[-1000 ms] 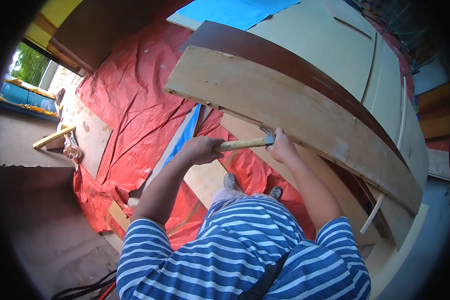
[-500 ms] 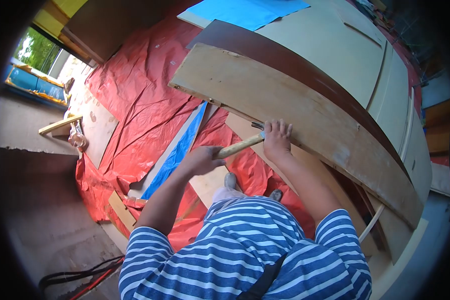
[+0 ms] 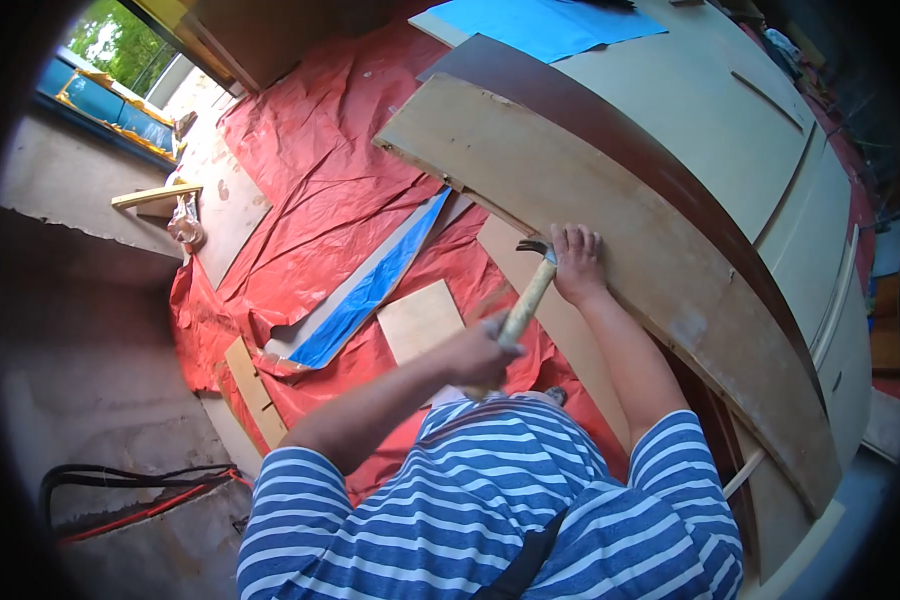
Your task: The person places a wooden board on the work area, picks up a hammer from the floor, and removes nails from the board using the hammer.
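Note:
My left hand [image 3: 480, 355] is wrapped round the wooden handle of a claw hammer [image 3: 528, 303], slightly blurred. The hammer's dark metal head is up at the near edge of a long wooden board [image 3: 610, 200], close beside my right hand. Spread on top of that board at its near edge lies my right hand [image 3: 578, 262], fingers pointing away from me. Nothing shows in its grip; what is under the palm is hidden. Behind the pale board runs a dark brown curved panel [image 3: 610, 120].
Red sheeting [image 3: 320, 170] covers the floor, with a blue strip [image 3: 370, 290] and a square wood piece [image 3: 420, 320] on it. Large pale panels [image 3: 690, 110] with a blue sheet [image 3: 545, 28] are at the back right. Black and red cables [image 3: 140, 490] lie at lower left.
The view has turned, shifting the scene. My left hand has swung nearer my body, tilting the handle steeply. My right hand has left the hammer head and now lies flat on the board.

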`<state>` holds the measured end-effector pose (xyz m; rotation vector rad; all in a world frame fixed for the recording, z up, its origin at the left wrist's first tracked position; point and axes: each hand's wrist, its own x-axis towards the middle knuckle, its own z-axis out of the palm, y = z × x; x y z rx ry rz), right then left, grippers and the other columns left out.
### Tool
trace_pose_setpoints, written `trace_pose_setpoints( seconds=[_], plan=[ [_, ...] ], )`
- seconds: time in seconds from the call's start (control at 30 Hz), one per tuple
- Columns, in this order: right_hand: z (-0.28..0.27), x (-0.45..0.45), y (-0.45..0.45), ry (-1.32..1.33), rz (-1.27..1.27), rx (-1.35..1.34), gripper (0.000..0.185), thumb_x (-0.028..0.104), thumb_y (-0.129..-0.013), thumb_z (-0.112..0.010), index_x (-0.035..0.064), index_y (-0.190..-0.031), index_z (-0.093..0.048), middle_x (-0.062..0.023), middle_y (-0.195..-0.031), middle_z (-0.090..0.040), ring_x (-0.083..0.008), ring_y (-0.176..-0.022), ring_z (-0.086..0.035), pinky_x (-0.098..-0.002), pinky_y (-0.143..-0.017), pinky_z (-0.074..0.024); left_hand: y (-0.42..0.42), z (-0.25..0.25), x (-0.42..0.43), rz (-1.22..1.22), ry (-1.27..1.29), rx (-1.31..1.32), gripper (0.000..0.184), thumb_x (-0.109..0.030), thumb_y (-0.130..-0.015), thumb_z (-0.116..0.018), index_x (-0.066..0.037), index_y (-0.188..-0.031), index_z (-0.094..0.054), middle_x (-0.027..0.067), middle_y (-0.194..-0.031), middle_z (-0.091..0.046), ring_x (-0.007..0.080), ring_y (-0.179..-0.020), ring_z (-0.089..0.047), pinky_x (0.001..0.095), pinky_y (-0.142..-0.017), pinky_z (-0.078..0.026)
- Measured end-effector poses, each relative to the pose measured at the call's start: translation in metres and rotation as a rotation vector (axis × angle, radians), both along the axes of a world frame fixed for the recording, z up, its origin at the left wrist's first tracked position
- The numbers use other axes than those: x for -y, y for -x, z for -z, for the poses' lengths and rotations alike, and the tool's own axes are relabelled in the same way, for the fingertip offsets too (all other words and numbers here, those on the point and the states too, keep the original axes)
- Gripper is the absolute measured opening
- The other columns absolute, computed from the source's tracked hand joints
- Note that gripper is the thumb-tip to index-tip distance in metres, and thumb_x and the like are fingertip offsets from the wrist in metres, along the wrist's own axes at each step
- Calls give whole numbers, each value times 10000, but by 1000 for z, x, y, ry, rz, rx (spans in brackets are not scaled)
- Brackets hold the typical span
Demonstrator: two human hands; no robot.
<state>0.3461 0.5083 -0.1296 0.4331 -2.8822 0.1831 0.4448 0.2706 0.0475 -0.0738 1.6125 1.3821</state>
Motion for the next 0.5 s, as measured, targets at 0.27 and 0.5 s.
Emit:
trace_pose_setpoints(
  seconds=[0.27,0.5],
  plan=[
    [-43,6,-14,268,19,144,571,178,-871,-582,91,-1425,-474,-186,-1354,-490,-382,-1310,-440,-536,-1136,-311,-31,9,26,240,475,-498,808,-242,-899,-680,-123,-1573,-250,236,-1007,-679,345,-913,-674,455,-819,-514],
    [-93,-23,-67,1802,181,809,182,157,-907,-682,6,-1007,-699,-58,-932,-702,-99,-866,-631,-314,-701,-519,-50,-18,42,504,634,-670,796,-142,-859,-687,-216,-1562,-320,236,-1042,-679,420,-917,-663,492,-792,-503]
  ],
)
